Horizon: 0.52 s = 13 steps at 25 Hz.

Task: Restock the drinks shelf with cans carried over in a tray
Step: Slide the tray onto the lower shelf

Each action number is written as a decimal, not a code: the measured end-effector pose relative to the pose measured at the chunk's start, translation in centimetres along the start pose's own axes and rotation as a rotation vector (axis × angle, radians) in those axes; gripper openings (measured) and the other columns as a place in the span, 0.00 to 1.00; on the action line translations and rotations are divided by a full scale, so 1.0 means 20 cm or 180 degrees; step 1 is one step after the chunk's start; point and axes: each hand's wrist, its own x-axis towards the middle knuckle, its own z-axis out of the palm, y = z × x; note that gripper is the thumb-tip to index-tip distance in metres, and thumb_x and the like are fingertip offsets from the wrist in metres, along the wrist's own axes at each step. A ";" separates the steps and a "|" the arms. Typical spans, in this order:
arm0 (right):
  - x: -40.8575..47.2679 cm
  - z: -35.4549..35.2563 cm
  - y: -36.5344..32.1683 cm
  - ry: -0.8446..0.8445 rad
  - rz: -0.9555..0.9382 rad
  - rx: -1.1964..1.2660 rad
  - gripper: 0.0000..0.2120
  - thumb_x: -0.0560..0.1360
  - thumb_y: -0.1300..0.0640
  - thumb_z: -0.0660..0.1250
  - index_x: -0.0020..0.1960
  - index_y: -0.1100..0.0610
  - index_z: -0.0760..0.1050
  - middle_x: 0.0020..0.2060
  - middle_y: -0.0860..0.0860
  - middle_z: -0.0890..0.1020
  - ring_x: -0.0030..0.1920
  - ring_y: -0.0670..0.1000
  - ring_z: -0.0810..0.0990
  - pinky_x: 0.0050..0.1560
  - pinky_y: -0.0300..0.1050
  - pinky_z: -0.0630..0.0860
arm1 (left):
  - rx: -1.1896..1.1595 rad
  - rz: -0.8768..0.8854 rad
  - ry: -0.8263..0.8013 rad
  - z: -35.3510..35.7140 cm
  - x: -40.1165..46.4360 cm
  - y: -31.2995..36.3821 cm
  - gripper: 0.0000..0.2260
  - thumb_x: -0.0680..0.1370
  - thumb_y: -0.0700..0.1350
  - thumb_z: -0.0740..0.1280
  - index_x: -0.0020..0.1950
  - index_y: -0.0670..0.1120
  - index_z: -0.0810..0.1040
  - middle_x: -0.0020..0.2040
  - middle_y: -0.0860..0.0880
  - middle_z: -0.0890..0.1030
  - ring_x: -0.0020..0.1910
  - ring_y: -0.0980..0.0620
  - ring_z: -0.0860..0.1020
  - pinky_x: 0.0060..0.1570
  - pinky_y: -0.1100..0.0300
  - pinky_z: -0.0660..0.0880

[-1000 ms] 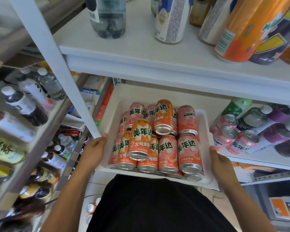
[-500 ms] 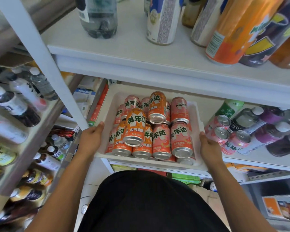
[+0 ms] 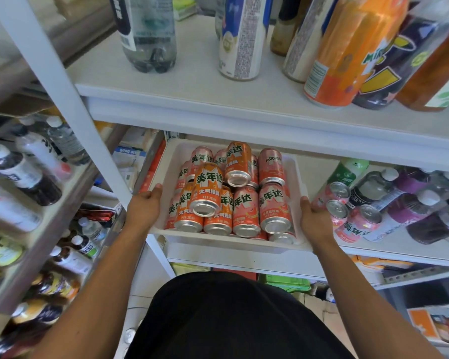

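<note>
White shop shelving fills the view, with big bottles (image 3: 342,50) standing on the upper board and the drinks shelf (image 3: 319,174) below it, where a few pink cans (image 3: 338,209) and bottles already lie on the right-hand side. Both hands hold the white tray (image 3: 231,240): the left hand (image 3: 144,207) grips its left rim and the right hand (image 3: 315,220) its right rim, fingers curled on the edges. The tray sits partly into the shelf's bare left portion, its near edge overhanging. Delivery looks nearly done; the orange and pink cans (image 3: 233,193) are all still piled in the tray, so unloading them remains.
</note>
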 end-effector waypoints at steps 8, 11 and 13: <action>-0.02 -0.03 0.01 -0.0273 0.0262 0.0289 0.20 0.83 0.48 0.55 0.61 0.63 0.75 0.56 0.60 0.77 0.55 0.59 0.75 0.55 0.47 0.68 | -0.0060 -0.0047 -0.0162 -0.02 -0.04 0.00 0.17 0.81 0.58 0.59 0.48 0.45 0.77 0.49 0.43 0.80 0.51 0.41 0.78 0.59 0.48 0.74; -0.08 -0.05 0.10 -0.0572 0.0601 0.0292 0.17 0.82 0.44 0.55 0.55 0.57 0.72 0.51 0.58 0.78 0.51 0.59 0.75 0.48 0.50 0.72 | -0.0108 -0.0151 -0.0164 -0.04 -0.07 -0.08 0.18 0.79 0.61 0.59 0.46 0.47 0.76 0.50 0.40 0.81 0.50 0.40 0.79 0.56 0.44 0.76; -0.12 -0.05 0.17 -0.0571 0.0691 0.0358 0.20 0.82 0.42 0.54 0.53 0.58 0.73 0.43 0.56 0.76 0.42 0.56 0.74 0.41 0.49 0.71 | -0.0108 -0.0158 -0.0090 -0.04 -0.10 -0.10 0.20 0.81 0.59 0.58 0.43 0.44 0.75 0.47 0.38 0.81 0.44 0.41 0.79 0.48 0.48 0.77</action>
